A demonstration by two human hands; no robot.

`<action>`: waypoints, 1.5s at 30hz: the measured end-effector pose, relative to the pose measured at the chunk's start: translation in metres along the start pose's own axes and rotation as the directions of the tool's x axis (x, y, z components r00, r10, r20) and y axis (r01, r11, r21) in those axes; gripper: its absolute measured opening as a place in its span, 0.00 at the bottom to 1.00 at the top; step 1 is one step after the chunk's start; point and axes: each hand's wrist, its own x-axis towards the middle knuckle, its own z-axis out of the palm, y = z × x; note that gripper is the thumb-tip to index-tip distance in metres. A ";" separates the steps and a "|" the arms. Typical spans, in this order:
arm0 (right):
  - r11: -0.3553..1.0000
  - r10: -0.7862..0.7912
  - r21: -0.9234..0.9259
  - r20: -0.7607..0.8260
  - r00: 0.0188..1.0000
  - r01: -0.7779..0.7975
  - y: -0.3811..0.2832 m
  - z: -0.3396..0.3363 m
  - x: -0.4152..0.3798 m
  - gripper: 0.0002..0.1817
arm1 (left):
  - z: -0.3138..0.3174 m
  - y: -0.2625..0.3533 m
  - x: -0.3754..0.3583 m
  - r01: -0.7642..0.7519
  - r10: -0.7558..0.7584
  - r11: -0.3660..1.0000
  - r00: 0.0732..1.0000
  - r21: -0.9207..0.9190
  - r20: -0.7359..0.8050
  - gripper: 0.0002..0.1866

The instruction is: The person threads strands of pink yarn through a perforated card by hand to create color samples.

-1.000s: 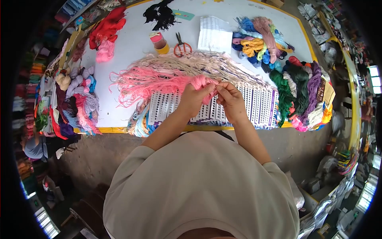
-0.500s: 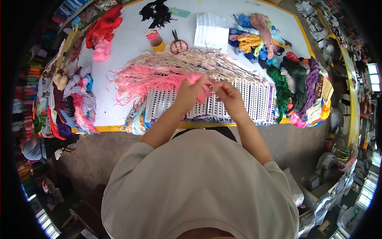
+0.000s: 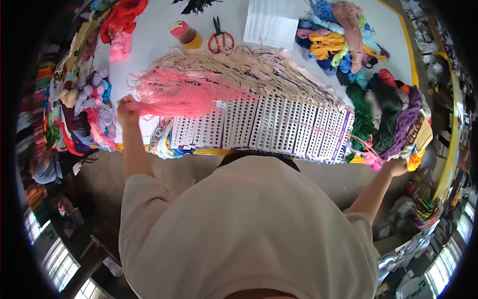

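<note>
My left hand [image 3: 128, 112] is closed round one end of a bundle of pink thread [image 3: 181, 102], blurred by motion, at the left of the table. Far out to the right, past the table's front edge, my right hand [image 3: 397, 168] is closed on a few thin pink strands [image 3: 366, 144]. These strands stretch back leftward over the punched cards [image 3: 264, 122], white with rows of dark holes and purple edges. Behind the cards lies a long heap of beige and pinkish threads [image 3: 259, 65], partly under the pink bundle.
Red-handled scissors [image 3: 220, 42] and a pink-and-yellow container [image 3: 186, 35] stand behind the threads. A printed sheet [image 3: 270, 25] lies at the back. Skeins fill the right side [image 3: 386, 109], back right [image 3: 343, 37] and left edge [image 3: 92, 107]. Red yarn [image 3: 122, 20] lies back left.
My hands were close together over the cards and have spread wide apart. The left moved left with the pink thread; the right swept far right, drawing out thin pink strands.
</note>
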 end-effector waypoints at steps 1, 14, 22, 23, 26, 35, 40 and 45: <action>0.978 -0.187 -0.076 0.087 0.979 0.193 -0.005 0.019 -0.024 0.13 | 0.013 -0.035 -0.018 0.070 -0.103 0.981 0.979 0.184 0.174 0.02; 0.905 0.051 0.032 0.982 -0.181 0.424 -0.013 0.221 -0.363 0.07 | 0.083 -0.426 -0.118 0.279 -0.531 -0.101 0.797 0.955 -0.289 0.11; 0.943 0.319 -0.283 0.918 -0.235 0.175 0.001 0.231 -0.358 0.09 | 0.086 -0.425 -0.116 0.351 -0.690 0.031 0.685 0.936 -0.234 0.09; 0.943 0.321 -0.285 0.918 -0.234 0.173 -0.001 0.231 -0.357 0.09 | 0.103 -0.419 -0.118 0.190 -0.647 -0.156 0.722 0.969 -0.246 0.07; 0.931 0.363 -0.359 0.899 -0.245 0.062 -0.002 0.230 -0.356 0.10 | 0.103 -0.400 -0.119 0.262 -0.605 -0.065 0.757 0.963 -0.247 0.07; 0.944 0.276 -0.315 0.917 -0.287 -0.098 0.015 0.231 -0.355 0.14 | 0.129 -0.404 -0.139 0.634 -0.855 0.103 0.450 0.767 -0.257 0.12; 0.955 0.298 -0.285 0.912 -0.282 0.087 0.012 0.232 -0.356 0.18 | 0.068 -0.420 -0.113 -0.432 -0.624 -0.537 0.782 0.725 0.004 0.12; 0.893 0.320 -0.241 0.934 -0.159 0.379 -0.005 0.229 -0.366 0.17 | 0.117 -0.269 -0.051 0.628 -0.598 0.316 0.714 0.711 -0.365 0.05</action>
